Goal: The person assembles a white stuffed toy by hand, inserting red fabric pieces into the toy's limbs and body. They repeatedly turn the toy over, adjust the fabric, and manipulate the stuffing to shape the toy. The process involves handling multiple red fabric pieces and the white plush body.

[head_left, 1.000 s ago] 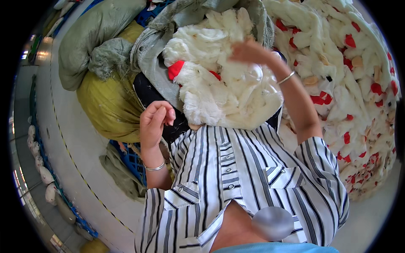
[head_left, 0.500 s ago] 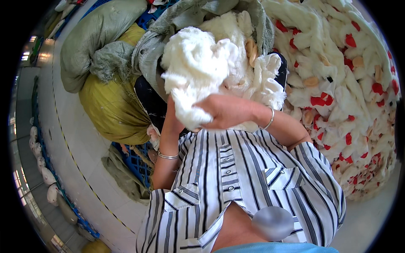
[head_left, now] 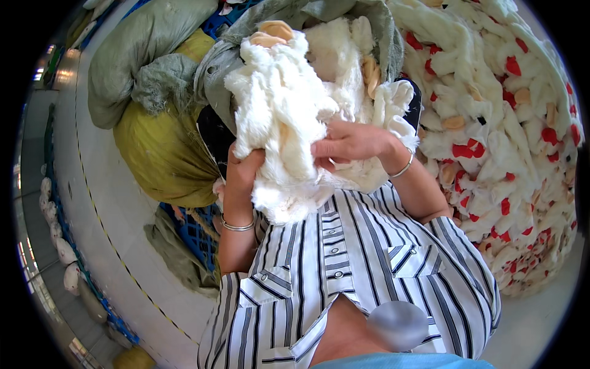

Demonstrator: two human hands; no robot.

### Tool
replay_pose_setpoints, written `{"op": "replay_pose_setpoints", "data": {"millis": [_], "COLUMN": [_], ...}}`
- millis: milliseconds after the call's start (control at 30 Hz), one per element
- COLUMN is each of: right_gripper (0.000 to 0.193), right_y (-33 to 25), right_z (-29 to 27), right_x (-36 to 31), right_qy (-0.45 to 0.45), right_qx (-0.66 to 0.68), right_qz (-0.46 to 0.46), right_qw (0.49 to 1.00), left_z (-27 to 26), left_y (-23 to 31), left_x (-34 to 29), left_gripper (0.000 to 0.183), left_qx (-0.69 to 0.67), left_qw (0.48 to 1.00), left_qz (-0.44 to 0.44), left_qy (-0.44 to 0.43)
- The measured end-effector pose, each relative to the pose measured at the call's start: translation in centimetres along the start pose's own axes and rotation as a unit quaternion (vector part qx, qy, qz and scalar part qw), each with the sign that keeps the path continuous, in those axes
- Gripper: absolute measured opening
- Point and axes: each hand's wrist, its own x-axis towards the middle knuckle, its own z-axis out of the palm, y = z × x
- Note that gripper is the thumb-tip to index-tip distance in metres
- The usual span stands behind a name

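A white plush piece, limp and furry with beige patches at its top end, hangs spread before my chest. My left hand is closed round its left edge, thumb on top and the fingers hidden beneath. At the right edge my right hand is closed too, the thumb pressing into the fur and the fingers partly behind it. Just beyond my hands, more white plush pieces fill a grey-green woven sack with its mouth rolled open.
A large heap of white plush pieces with red and beige parts rises on the right. To the left sit a full grey-green sack and a yellow-green sack. Blue plastic crating shows below them, beside the pale floor.
The bunched plush piece has opened out lengthwise, and its beige patches now show at the top. My right hand has moved right and slightly up; my left hand shows more clearly at the left edge.
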Motion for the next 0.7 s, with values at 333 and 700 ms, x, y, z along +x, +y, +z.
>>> {"op": "replay_pose_setpoints", "data": {"millis": [333, 700], "right_gripper": [0.051, 0.039], "right_y": [3.0, 3.1], "right_z": [1.7, 0.1], "right_x": [4.1, 2.1], "right_qy": [0.278, 0.299], "right_qx": [0.267, 0.335], "right_qz": [-0.121, -0.165], "right_qw": [0.915, 0.878], "left_z": [0.8, -2.1], "left_y": [-0.7, 3.4], "left_x": [0.3, 1.8], "left_gripper": [0.042, 0.049], "left_qx": [0.315, 0.052], "left_qw": [0.865, 0.980], "left_qz": [0.078, 0.149], "left_qy": [-0.382, -0.119]}}
